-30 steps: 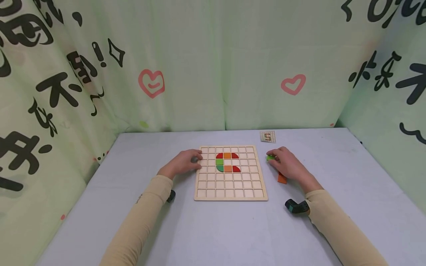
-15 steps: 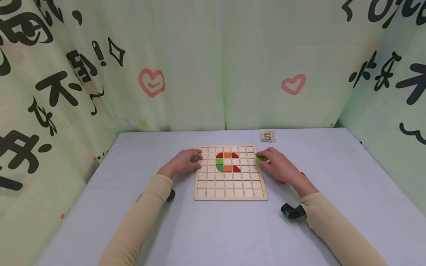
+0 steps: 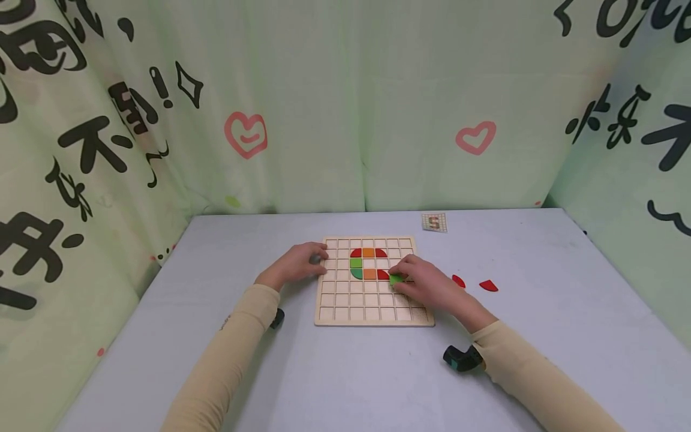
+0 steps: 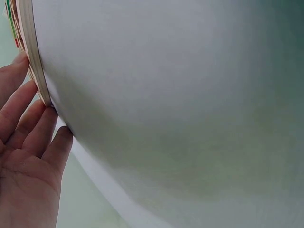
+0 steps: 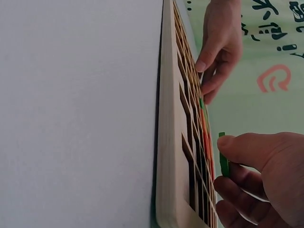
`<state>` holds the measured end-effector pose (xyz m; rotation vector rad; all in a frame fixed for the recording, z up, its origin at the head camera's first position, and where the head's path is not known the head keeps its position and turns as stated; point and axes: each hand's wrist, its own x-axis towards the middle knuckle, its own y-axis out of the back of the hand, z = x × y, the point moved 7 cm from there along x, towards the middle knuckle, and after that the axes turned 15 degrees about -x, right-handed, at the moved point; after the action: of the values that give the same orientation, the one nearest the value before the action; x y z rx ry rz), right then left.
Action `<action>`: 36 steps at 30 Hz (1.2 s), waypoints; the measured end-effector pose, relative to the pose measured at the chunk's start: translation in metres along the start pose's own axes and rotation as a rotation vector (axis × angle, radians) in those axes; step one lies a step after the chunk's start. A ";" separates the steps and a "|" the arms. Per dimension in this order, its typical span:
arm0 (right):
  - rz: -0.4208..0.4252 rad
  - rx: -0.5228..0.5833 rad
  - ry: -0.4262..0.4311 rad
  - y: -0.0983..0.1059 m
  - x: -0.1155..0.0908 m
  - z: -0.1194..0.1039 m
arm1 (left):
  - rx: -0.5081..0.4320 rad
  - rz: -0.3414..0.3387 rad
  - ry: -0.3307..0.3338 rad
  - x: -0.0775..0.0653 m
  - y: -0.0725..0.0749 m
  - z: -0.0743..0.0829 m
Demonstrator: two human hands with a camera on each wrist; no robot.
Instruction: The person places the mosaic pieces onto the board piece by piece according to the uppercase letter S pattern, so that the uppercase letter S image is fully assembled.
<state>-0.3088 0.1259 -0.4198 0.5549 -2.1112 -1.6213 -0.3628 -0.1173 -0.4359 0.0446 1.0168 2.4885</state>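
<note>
A wooden grid board (image 3: 372, 314) lies on the table, with red, orange and green tiles set in a C-like shape in its upper middle. My left hand (image 3: 297, 263) rests against the board's left edge; in the left wrist view its fairly straight fingers (image 4: 59, 147) touch the side. Over the right part of the grid, my right hand (image 3: 423, 285) pinches a light green tile (image 3: 396, 279) between thumb and fingers. In the right wrist view this green tile (image 5: 224, 154) stands on edge, just apart from the board's surface. Fingers partly cover the nearby cells.
Two curved red tiles, one nearer (image 3: 458, 281) and one farther right (image 3: 488, 285), lie beyond my right forearm. A small patterned card (image 3: 434, 222) sits near the table's back edge. Printed curtains (image 3: 356, 120) stand behind and at both sides.
My right hand has carried the green tile leftward from beside the board to above its grid. The red tiles have come into view; the orange piece is now hidden. My left hand stays put.
</note>
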 end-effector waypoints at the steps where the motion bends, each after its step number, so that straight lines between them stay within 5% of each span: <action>1: -0.002 -0.003 0.012 -0.001 0.000 -0.002 | 0.000 -0.001 0.002 0.000 0.000 0.000; 36: 0.033 -0.100 0.065 -0.006 0.004 -0.022 | -0.010 -0.002 0.014 0.002 0.000 -0.001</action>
<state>-0.2998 0.1042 -0.4204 0.5302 -1.9705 -1.6583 -0.3649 -0.1173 -0.4371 0.0225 1.0094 2.4955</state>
